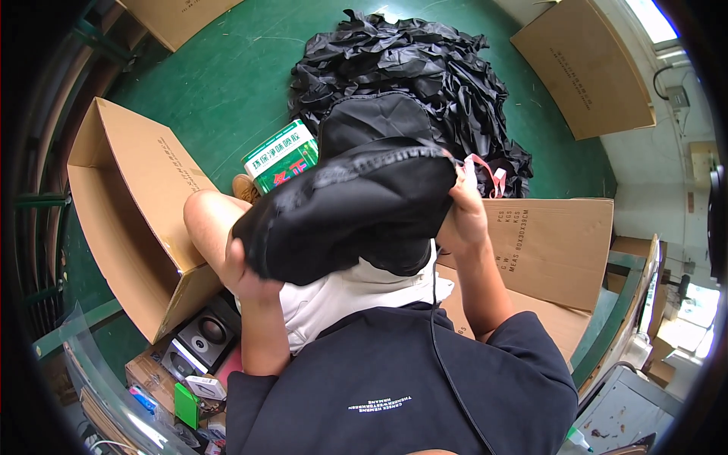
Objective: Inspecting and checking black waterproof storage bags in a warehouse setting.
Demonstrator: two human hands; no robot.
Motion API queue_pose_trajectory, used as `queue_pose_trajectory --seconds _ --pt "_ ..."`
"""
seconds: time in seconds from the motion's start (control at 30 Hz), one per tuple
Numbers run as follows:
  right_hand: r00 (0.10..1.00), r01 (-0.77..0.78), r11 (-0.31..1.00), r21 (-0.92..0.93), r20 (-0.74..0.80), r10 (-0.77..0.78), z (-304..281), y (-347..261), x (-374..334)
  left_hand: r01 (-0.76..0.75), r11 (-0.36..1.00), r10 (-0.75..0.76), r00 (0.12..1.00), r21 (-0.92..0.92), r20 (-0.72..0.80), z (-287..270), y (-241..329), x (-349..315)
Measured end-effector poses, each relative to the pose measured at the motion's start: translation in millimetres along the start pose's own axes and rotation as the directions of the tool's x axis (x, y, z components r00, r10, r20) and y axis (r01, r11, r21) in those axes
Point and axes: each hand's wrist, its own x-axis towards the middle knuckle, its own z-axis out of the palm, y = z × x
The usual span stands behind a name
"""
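A black cloth piece (364, 201) with a gathered, elastic-looking edge is stretched above my lap, partly blurred. My left hand (254, 274) grips its lower left end. At its right end, my right hand (466, 203) has its fingers closed on the edge. A pink strip (497, 178) shows beside the right fingers; whether they hold it too I cannot tell. Just beyond, another black piece (375, 121) with a similar edge lies against a large heap of crumpled black fabric (409, 57) on the green floor (227, 61).
An open cardboard box (140, 205) stands at my left, with a green-and-white tin (284, 155) between it and the heap. Cardboard (542, 254) lies at my right, and another carton (584, 68) stands far right. A speaker (205, 334) and small boxes sit lower left.
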Motion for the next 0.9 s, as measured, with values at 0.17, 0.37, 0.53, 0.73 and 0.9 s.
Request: queue_pose_trajectory --seconds 0.17,0.37,0.53,0.73,0.9 --pt "0.990 0.101 0.969 -0.225 -0.077 -0.122 -3.2 -39.3 32.6 -0.013 0.970 0.039 0.994 -0.242 0.102 -19.4 -11.7 53.0" --pt "0.959 0.133 0.830 -0.542 -0.142 -0.246 -23.5 -71.3 109.8 0.185 0.951 -0.205 0.977 -0.247 -0.057 -32.2 -21.0 140.7" --pt "0.896 -0.187 0.727 -0.661 -0.418 -0.149 -102.4 -66.9 162.5 0.383 0.923 -0.363 0.823 -0.046 -0.436 -86.4 -54.1 175.9" --pt "0.853 -0.328 0.654 -0.682 -0.511 -0.106 -146.9 -43.7 153.0 0.485 0.874 -0.408 0.714 -0.018 -0.569 -122.3 -71.0 154.7" --pt "0.823 -0.379 0.685 -0.622 -0.566 -0.058 -163.2 -30.3 125.1 0.556 0.828 -0.387 0.661 0.073 -0.643 -131.5 -89.2 125.2"
